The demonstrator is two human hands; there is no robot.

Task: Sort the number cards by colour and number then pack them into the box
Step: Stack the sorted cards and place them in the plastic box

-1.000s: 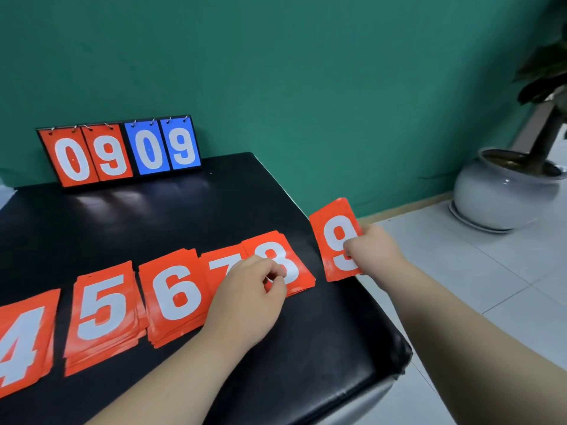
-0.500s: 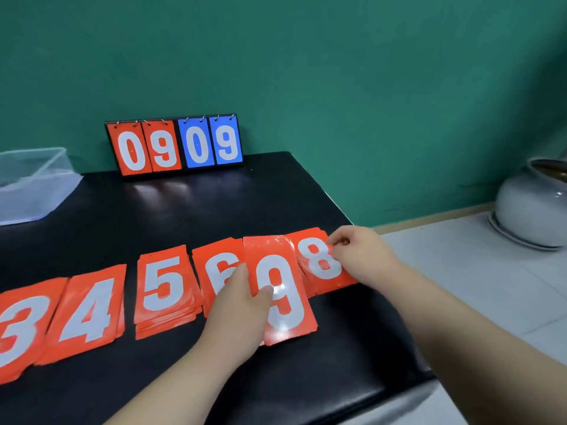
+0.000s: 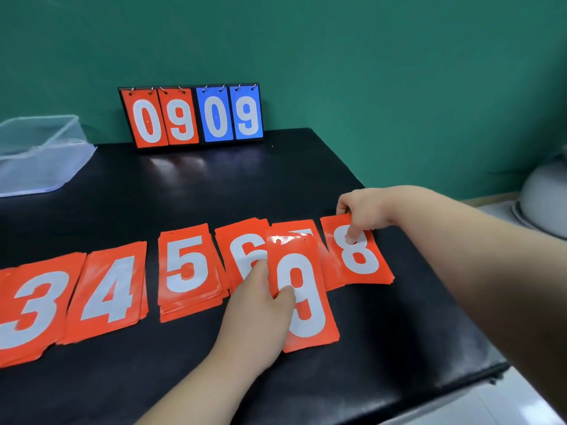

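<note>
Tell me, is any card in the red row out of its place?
Yes. The 9 card, under the left hand, lies over the 7 pile, out of order; the right hand touches the 8 pile.

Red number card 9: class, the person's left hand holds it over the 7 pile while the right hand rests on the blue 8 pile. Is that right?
Not quite. The head view shows the 8 pile is red, not blue; the only blue cards hang on the flip scoreboard at the back. The rest holds: the left hand holds the red number card 9 over the 7 pile, and the right hand rests on the 8 pile.
</note>
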